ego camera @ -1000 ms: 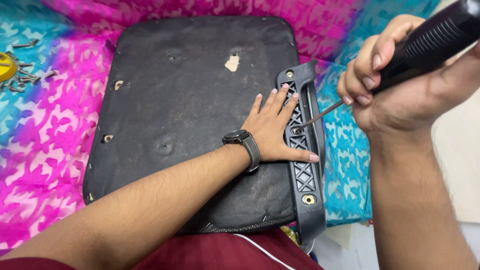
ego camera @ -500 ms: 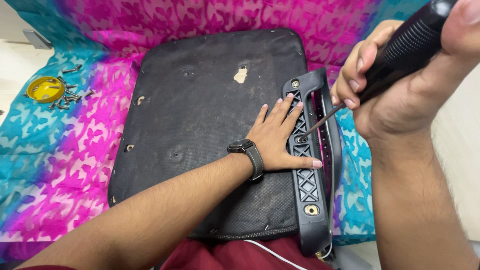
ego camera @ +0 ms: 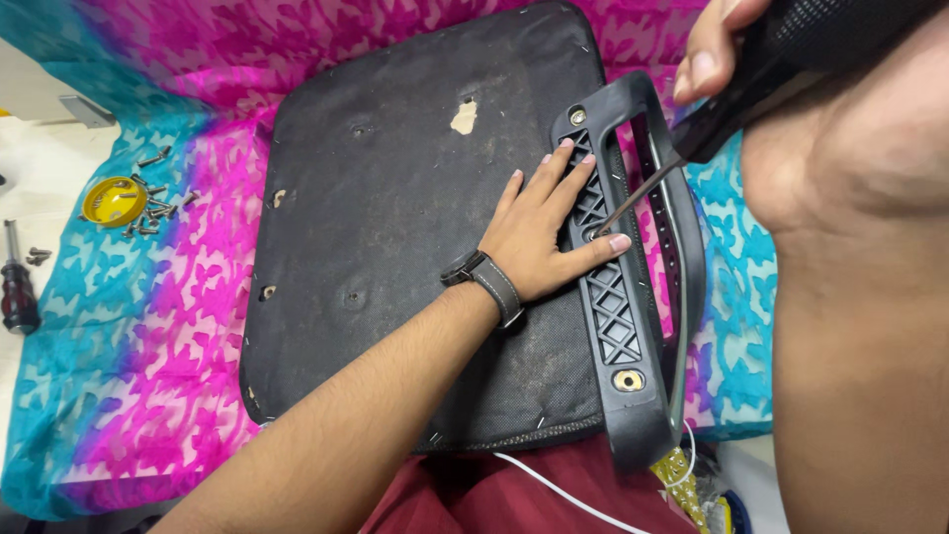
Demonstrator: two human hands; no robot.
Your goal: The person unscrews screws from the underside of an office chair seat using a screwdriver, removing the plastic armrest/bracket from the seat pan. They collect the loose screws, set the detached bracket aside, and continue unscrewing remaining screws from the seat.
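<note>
A black chair seat base (ego camera: 395, 218) lies upside down on a pink and turquoise cloth (ego camera: 148, 346). A black plastic armrest bracket (ego camera: 623, 326) lies along its right edge. My left hand (ego camera: 549, 227) rests flat and spread on the seat and the bracket's lattice, a dark watch on the wrist. My right hand (ego camera: 811, 109) grips the black handle of a screwdriver (ego camera: 643, 193), very close to the camera. The thin metal shaft slants down to the bracket, its tip beside my left thumb.
A yellow cap (ego camera: 114, 201) with several loose screws around it sits at the cloth's left edge. A second screwdriver (ego camera: 18, 287) with a dark handle lies on the white surface at far left. A white cable (ego camera: 563, 489) crosses dark red fabric at the bottom.
The view has shifted right and closer, so the seat now sits further right in frame. My right hand with the screwdriver has come nearer the camera. My left hand stays pressed on the bracket.
</note>
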